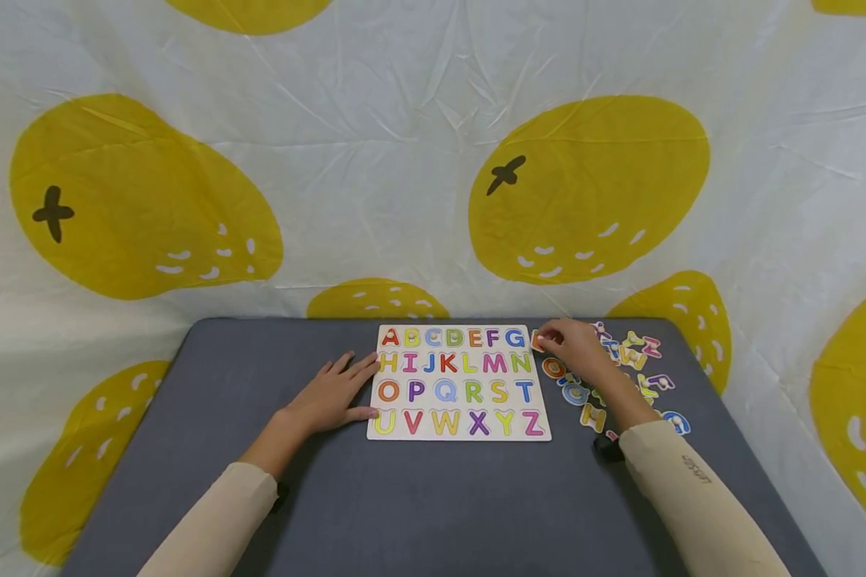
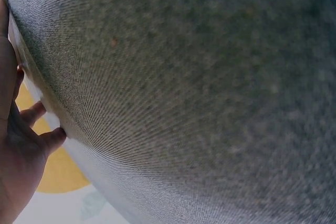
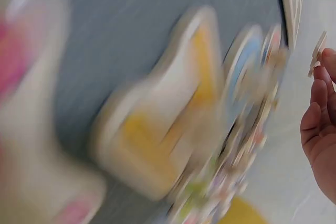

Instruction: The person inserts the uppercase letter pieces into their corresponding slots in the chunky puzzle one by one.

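Note:
A white alphabet puzzle board (image 1: 459,407) with colored letters in four rows lies on the grey table. Small knobs show on A, B, C and D in its top row. My left hand (image 1: 332,397) rests at the board's left edge, fingers spread, with fingertips and thumb on its rim. Just off the top right corner, my right hand (image 1: 572,346) pinches an orange-red letter piece (image 1: 537,340) between thumb and fingertips. From the side, the right wrist view shows this thin wooden piece (image 3: 317,56) raised at the fingertips; its letter face is turned away there.
Loose letter pieces (image 1: 576,393) lie scattered right of the board, under and around my right forearm. A yellow piece (image 3: 142,142) looms blurred in the right wrist view. Behind the table's far edge hangs a white cloth (image 1: 375,200) with large yellow fruit prints.

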`<action>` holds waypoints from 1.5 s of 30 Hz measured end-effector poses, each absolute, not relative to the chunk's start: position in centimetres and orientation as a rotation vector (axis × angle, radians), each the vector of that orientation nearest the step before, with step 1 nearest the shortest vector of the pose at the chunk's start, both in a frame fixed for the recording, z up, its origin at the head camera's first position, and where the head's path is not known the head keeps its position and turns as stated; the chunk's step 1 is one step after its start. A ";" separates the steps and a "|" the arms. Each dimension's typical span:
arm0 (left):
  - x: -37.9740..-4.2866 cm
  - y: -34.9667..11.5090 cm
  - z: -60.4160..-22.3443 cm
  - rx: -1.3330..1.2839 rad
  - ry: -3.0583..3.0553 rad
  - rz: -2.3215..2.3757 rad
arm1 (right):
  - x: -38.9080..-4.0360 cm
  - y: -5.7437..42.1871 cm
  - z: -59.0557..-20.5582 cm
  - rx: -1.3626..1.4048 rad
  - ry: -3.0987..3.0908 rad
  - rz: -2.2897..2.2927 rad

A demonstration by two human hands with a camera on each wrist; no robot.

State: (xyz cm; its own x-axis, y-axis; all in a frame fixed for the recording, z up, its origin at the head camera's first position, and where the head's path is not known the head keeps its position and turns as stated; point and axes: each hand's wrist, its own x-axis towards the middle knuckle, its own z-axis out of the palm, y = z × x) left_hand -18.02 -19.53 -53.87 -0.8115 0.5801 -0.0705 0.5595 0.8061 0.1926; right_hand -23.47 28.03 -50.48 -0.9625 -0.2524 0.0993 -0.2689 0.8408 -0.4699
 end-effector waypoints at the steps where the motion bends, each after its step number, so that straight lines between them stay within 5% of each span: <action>1: -18.0 -19.6 -53.9 0.911 2.868 0.247 | -23.8 27.2 -50.5 0.450 -2.987 0.775; 20: -18.2 -19.4 -53.5 0.924 2.866 0.262 | -28.1 17.6 -51.5 0.569 -3.111 0.687; 45: -18.1 -19.9 -54.1 0.913 2.858 0.261 | -26.6 17.9 -51.6 0.555 -3.064 0.848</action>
State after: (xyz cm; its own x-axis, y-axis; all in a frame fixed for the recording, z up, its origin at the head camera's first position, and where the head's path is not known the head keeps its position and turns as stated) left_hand -18.12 -19.85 -54.13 -0.8085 0.5842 -0.0709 0.5617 0.8020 0.2034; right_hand -26.65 17.92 -51.62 -0.9374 -0.3481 0.0091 -0.3033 0.8033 -0.5125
